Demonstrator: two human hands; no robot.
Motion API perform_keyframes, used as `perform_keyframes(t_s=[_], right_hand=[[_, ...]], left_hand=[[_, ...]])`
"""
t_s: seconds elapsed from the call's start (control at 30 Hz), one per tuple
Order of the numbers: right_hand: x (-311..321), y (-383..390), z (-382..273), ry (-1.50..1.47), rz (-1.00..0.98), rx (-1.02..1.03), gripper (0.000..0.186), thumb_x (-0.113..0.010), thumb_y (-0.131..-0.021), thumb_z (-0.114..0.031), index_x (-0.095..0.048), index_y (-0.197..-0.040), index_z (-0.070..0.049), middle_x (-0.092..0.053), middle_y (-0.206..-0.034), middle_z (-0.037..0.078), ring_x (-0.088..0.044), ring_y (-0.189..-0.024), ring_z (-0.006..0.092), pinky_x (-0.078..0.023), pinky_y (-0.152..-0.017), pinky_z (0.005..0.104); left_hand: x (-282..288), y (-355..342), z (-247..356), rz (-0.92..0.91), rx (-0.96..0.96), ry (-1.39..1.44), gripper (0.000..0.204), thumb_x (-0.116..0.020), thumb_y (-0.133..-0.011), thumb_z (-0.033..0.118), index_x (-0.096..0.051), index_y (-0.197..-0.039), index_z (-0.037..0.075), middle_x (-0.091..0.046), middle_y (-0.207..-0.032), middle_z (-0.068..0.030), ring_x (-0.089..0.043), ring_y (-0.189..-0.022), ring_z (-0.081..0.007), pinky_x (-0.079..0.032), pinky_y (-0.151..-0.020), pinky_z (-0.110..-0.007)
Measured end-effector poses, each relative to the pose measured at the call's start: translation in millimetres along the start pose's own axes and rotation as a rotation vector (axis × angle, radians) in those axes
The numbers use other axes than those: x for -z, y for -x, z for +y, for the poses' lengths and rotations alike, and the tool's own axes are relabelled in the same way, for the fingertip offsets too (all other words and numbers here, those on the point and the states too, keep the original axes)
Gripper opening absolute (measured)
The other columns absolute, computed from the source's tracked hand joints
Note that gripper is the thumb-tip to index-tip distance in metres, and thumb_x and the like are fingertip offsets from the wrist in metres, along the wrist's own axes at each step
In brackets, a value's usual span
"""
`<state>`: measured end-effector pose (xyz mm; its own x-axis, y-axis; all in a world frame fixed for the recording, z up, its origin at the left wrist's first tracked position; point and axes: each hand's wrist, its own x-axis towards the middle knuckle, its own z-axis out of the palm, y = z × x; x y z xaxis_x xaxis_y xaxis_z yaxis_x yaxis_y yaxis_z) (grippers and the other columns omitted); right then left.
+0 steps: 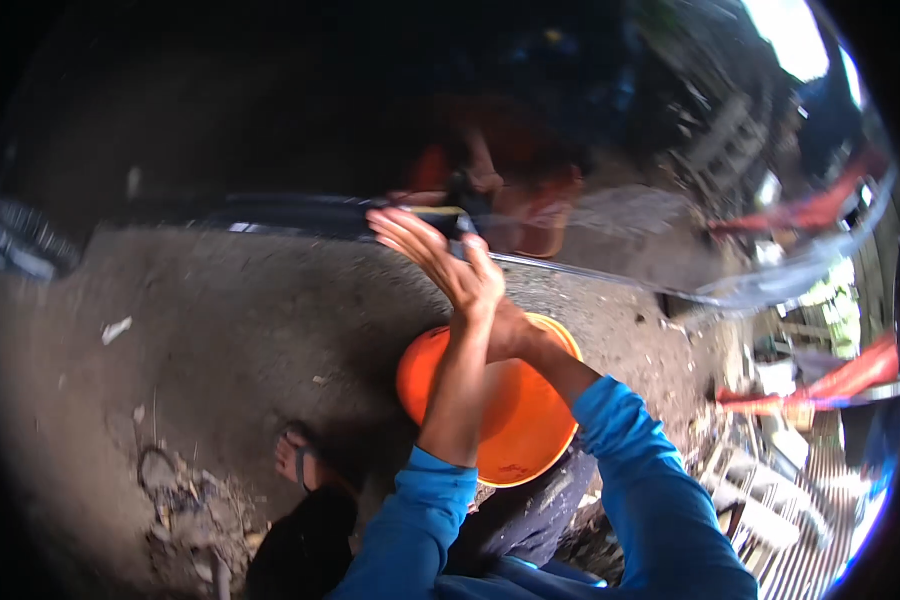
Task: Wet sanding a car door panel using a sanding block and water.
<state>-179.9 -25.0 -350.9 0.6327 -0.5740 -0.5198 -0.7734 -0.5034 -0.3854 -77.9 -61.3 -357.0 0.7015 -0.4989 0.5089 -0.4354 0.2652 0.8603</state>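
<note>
At far left, a white scrap (pixel 117 330) lies on the dirt ground (pixel 220 300). Next comes a sandalled foot (pixel 298 457), then the left sleeve (pixel 410 520), blue and pushed up the forearm. The left hand (pixel 460 270) reaches up to the lower edge of the glossy dark panel (pixel 270 130), which stretches across the top — its fingers straight and close together, the thumb apart. Whether it touches the panel, I cannot tell. Under the forearms stands the orange bucket (pixel 525 420), near the legs, its mouth facing up. The right hand (pixel 508 332) is over the bucket's far rim, partly behind the left wrist — I cannot tell how its fingers stand. Farther right are the right sleeve (pixel 645 480), pale blocks (pixel 760 490) and a red sheet (pixel 855 372).
</note>
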Motion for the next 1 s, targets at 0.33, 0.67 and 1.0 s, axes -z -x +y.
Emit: perform_keyframes(t_s=[0.33,0.67,1.0], right_hand=[[-7.1,-4.9,14.5,0.171,0.193,0.146,0.057,-0.084,-0.055,-0.052,-0.071,-0.092,-0.012,-0.072,-0.087,0.009,-0.07,-0.083,0.0304,-0.054,-0.077,0.0439],[-19.7,-17.3,31.0,0.129,0.167,0.173,0.041,-0.082,-0.059,-0.041,-0.069,-0.083,-0.011,-0.069,-0.079,0.008,-0.067,-0.08,0.0287,-0.053,-0.076,0.0386],[1.5,-9.3,1.0,0.125,0.229,0.141,0.04,-0.086,-0.053,-0.038,-0.071,-0.078,-0.011,-0.07,-0.076,0.006,-0.068,-0.07,0.0275,-0.056,-0.068,0.0399]], left_hand=[[128.8,-101.3,-31.2,0.582,0.49,0.72,0.08,-0.021,-0.097,0.068,-0.007,-0.157,0.017,-0.023,-0.157,-0.0116,-0.033,-0.139,-0.0282,-0.023,-0.118,-0.044],[21.4,-52.5,3.7,0.291,0.283,0.083,0.094,-0.042,-0.097,0.054,0.003,-0.151,-0.008,0.006,-0.157,-0.0316,0.005,-0.147,-0.0443,0.004,-0.118,-0.052],[88.0,-156.9,-44.1,0.443,0.317,0.018,0.079,-0.029,-0.102,0.046,-0.005,-0.149,-0.012,0.002,-0.157,-0.0327,0.001,-0.148,-0.0411,-0.001,-0.12,-0.047]])
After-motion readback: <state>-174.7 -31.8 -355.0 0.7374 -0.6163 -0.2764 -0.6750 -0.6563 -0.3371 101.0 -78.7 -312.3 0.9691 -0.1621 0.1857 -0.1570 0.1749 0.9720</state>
